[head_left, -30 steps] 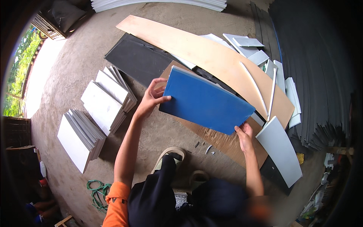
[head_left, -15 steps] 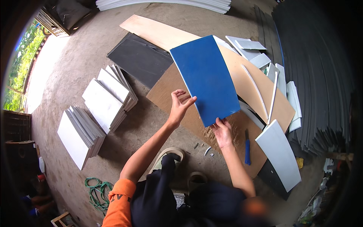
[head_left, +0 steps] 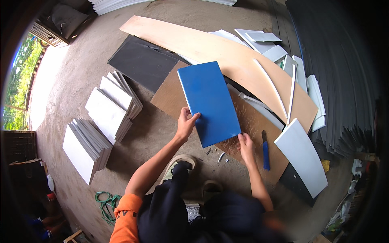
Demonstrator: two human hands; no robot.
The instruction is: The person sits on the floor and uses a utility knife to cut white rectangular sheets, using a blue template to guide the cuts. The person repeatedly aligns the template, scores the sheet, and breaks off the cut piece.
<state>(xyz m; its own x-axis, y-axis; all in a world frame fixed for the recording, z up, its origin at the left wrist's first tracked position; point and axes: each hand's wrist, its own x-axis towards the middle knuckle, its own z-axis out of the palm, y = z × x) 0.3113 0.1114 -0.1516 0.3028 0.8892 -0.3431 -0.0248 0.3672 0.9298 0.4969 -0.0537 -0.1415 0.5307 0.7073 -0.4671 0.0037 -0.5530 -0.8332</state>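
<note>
A blue rectangular panel (head_left: 208,105) with a pale edge is held tilted above the brown board (head_left: 167,92). My left hand (head_left: 185,126) grips its left edge, thumb on the blue face and fingers underneath. At the lower right corner, my right hand (head_left: 246,146) pinches the panel between thumb and fingers. To the right of that hand, a blue-handled knife (head_left: 266,156) lies on the brown board, among fine shavings. A white panel (head_left: 302,158) rests farther right, overlapping the board's edge.
Stacks of white panels stand on the floor at left, one nearer (head_left: 85,148) and one farther (head_left: 107,109). A long tan board (head_left: 194,40) curves across the back, bearing thin white strips (head_left: 270,87). Black sheets (head_left: 142,62) lie behind; green cord (head_left: 106,206) sits lower left.
The blue panel has come lower and nearer me. My left fingers, earlier partly raised, now close round its left edge. My right hand has shifted from the bottom edge to the lower right corner.
</note>
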